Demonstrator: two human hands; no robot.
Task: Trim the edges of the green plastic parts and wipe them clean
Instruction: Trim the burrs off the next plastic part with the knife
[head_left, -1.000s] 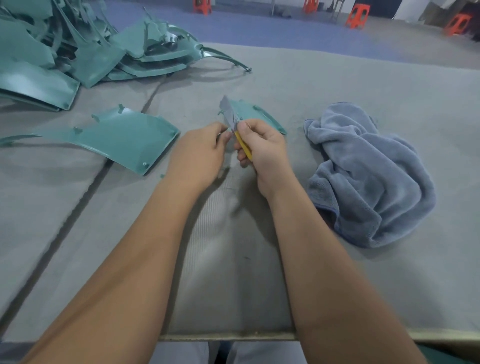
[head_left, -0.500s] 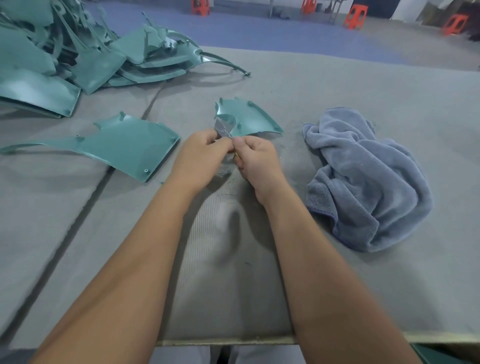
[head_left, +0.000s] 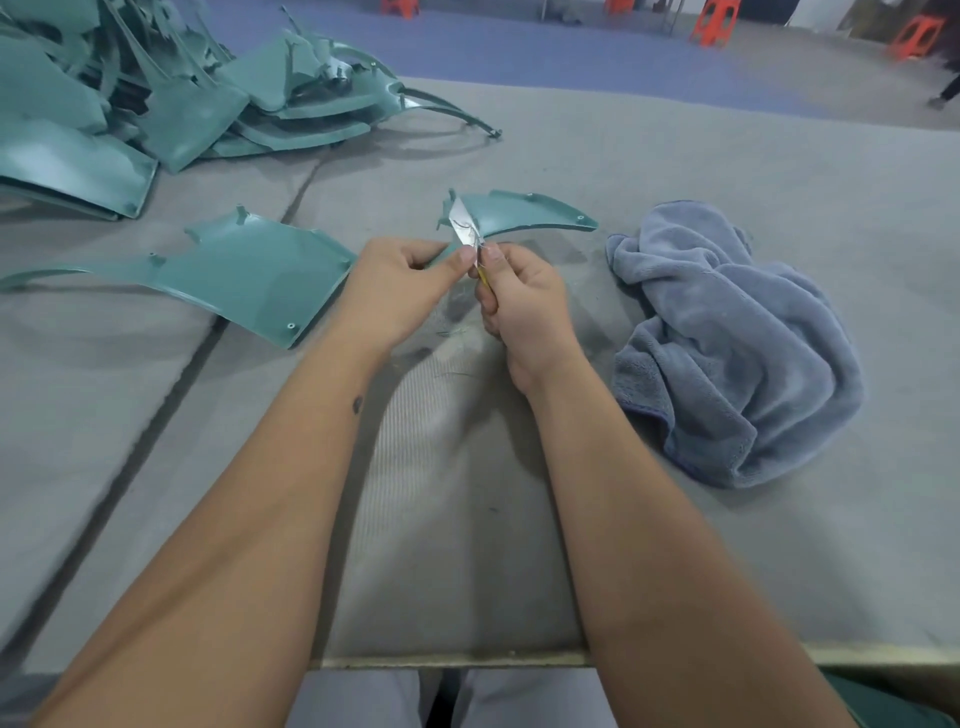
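Head view looked down on a grey bench (head_left: 675, 545) where both bare forearms reached forward and met near the middle. The left hand (head_left: 400, 291) pinched the near corner of a small green plastic part (head_left: 519, 215) between thumb and curled fingers, holding that end up off the bench while the far tip pointed right toward a cloth. The right hand (head_left: 524, 306) was clenched round the yellow handle of a knife (head_left: 467, 234), its thumb pressed near the base of the blade. The pale blade slanted up and left, lying against the left edge of the held part, with a thin curl of shaving on it. The two hands were almost touching at the thumbs.

Just left of the left hand lay a larger green panel (head_left: 244, 270), flat on the bench, with a long thin arm running off to the left and a small hole near its closest corner. Farther back at the left sat a heap of green parts (head_left: 171, 98), tangled and overlapping, with thin curved strips sticking out to the right. To the right of the hands a crumpled blue-grey cloth (head_left: 727, 343) rested on the bench, apart from the held part. A dark seam ran diagonally across the bench on the left. Beyond the bench were a blue floor and some orange stools (head_left: 714, 23).
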